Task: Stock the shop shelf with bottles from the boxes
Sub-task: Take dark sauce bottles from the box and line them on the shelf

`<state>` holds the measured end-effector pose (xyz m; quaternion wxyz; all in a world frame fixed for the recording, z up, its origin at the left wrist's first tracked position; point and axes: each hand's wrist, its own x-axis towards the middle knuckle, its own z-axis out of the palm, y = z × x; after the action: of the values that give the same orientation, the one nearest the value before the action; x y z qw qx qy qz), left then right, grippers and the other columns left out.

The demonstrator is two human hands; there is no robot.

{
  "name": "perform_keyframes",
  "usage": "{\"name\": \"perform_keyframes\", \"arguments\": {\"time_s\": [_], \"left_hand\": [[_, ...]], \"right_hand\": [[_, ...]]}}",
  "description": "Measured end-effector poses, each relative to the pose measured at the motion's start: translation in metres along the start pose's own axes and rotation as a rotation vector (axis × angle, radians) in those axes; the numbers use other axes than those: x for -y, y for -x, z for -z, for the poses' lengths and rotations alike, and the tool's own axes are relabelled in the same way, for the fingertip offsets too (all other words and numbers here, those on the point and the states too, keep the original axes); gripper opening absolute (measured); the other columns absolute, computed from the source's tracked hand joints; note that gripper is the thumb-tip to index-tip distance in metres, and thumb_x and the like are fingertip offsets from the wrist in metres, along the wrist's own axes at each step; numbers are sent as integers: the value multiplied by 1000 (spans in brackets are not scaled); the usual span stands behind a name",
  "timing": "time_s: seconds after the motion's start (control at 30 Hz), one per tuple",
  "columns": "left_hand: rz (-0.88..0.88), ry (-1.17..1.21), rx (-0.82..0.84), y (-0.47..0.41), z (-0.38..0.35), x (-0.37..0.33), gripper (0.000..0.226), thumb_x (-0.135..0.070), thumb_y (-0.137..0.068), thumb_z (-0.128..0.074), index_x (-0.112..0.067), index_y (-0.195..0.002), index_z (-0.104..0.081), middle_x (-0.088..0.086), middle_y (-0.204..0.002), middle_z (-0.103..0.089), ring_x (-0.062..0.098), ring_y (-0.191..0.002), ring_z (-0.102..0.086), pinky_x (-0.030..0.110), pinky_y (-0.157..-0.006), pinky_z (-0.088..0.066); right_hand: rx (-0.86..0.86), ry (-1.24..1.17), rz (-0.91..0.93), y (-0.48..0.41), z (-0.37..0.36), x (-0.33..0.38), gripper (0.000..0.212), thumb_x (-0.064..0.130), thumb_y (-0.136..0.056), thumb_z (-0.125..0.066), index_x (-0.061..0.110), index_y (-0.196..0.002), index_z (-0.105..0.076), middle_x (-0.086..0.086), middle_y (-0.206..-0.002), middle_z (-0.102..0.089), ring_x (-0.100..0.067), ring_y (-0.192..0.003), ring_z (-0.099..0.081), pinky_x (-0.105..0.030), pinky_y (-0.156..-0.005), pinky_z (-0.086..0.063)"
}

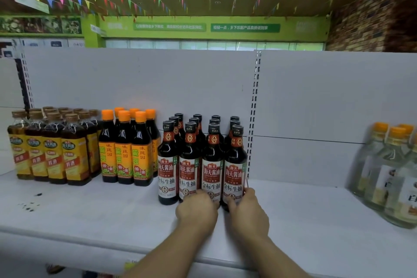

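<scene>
Several dark soy sauce bottles with black caps and red-and-white labels stand in rows on the white shelf [90,210]. My left hand [196,210] wraps the base of the third front bottle [212,165]. My right hand [247,210] grips the base of the rightmost front bottle [234,165], thumb in front and fingers around its right side. Both bottles stand upright on the shelf, touching their neighbours. No boxes are in view.
To the left stand orange-capped soy sauce bottles [126,153] and yellow-labelled cooking wine bottles [52,153]. Clear bottles with orange caps [392,176] stand at the far right. A slotted upright post [253,119] runs behind the dark bottles. Dark spots [29,205] mark the shelf.
</scene>
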<state>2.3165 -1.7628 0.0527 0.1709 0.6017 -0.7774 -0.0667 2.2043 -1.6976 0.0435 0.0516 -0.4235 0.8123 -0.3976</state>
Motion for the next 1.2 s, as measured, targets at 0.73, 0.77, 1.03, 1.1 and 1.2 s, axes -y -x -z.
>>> {"name": "perform_keyframes", "arguments": {"time_s": [0.73, 0.77, 1.03, 1.1, 1.2], "left_hand": [[-149, 53, 46, 63, 46, 50, 40, -38, -98, -52, -23, -134, -54, 0, -138, -58, 24, -124, -52, 45, -100, -47], [-158, 46, 42, 67, 50, 53, 40, -39, -98, -53, -23, -135, -54, 0, -138, -58, 24, -124, -52, 45, -100, -47], [-198, 132, 6, 107, 77, 61, 40, -44, -96, -57, -25, -131, -58, -3, -132, -61, 22, -120, -54, 44, -97, -50], [-203, 148, 2, 118, 81, 61, 40, -44, -96, -58, -26, -131, -58, -3, -131, -62, 21, -118, -55, 44, -96, -50], [-207, 179, -4, 137, 85, 62, 40, -45, -96, -59, -26, -130, -58, -4, -130, -61, 21, -118, -55, 45, -96, -51]], "right_hand": [[389, 492, 94, 49, 40, 20, 43, 44, -92, -53, 23, -129, -57, -1, -130, -62, -25, -119, -57, -44, -103, -47], [405, 516, 114, 53, 45, 24, 45, 45, -94, -55, 22, -132, -56, -3, -132, -61, -25, -120, -58, -44, -103, -47], [346, 532, 203, 90, 88, 57, 39, 47, -96, -58, 21, -125, -61, -1, -118, -65, -24, -105, -62, -39, -90, -53], [331, 518, 201, 102, 95, 58, 34, 47, -95, -59, 21, -116, -62, -1, -111, -66, -23, -99, -63, -38, -85, -55], [314, 485, 186, 120, 104, 56, 27, 46, -94, -61, 21, -103, -63, 1, -96, -66, -20, -86, -63, -35, -75, -55]]}}
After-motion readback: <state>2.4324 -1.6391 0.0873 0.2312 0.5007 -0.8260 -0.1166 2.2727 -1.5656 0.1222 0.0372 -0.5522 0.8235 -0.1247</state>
